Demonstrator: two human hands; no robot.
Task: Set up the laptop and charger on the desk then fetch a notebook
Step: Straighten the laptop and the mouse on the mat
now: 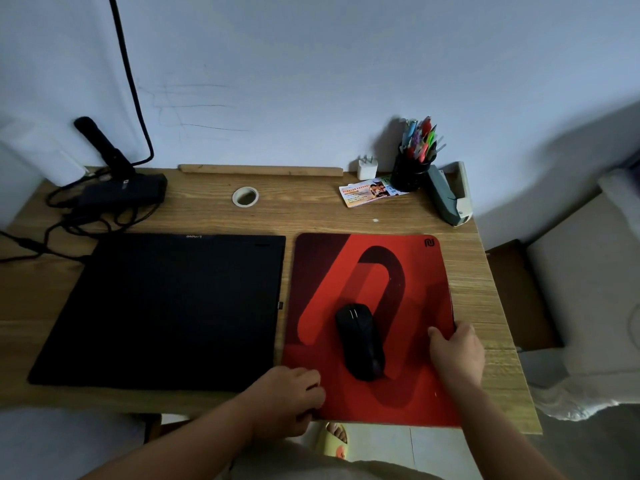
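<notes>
Both hands are on the red mouse pad (372, 327), not on the laptop. Left hand (287, 398) is curled over the pad's near-left corner, fingers bent and pinching the edge. Right hand (457, 351) grips the pad's right edge, thumb on top, fingers tucked under or beside it; can't see them. Looks like a two-point hold to square or slide the pad, probably so it sits flush beside the laptop with the mouse (362, 341) riding on it.

Left to right on the desk (311, 213): charger brick (121, 194) at back-left with its cables (69, 220) tangled next to it, one lead running toward the laptop's back-left corner. Whether it's plugged in, can't tell.

Laptop (166, 310) lies flat on the left half, lid shut, just beside the pad with a narrow gap. Long axis runs left-right, parallel to the desk front. Logo reads upside down along the far edge, so the hinge likely faces the wall and the opening edge faces the person.

Tape roll (245, 196), pen cup (412, 168) and stapler (448, 195) sit along the back, clear of everything.

No notebook in view.
</notes>
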